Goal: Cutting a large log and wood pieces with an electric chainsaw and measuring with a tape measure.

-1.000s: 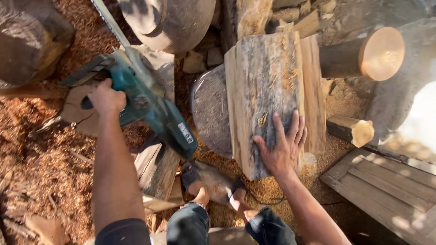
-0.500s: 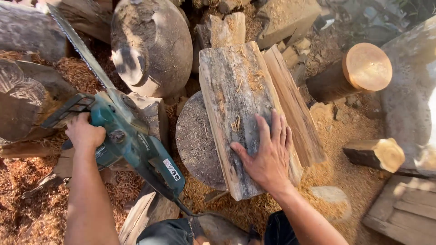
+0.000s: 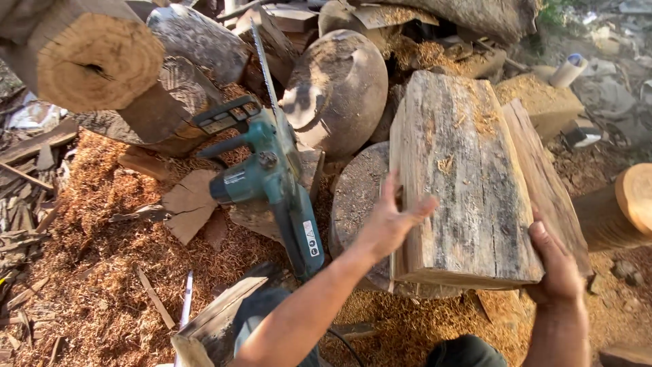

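Chainsaw [image 3: 272,180] lying unheld left of centre on sawdust | left hand [image 3: 388,221] open, fingers spread, touching left edge of split log block [image 3: 468,183] at centre | right hand [image 3: 560,261] gripping its lower right corner | advice: hold both sides firmly, seat block flat on round stump [image 3: 356,204].

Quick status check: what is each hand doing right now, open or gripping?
Left hand: open, fingers spread against the left side of the split log.
Right hand: curled on that log's near right corner.
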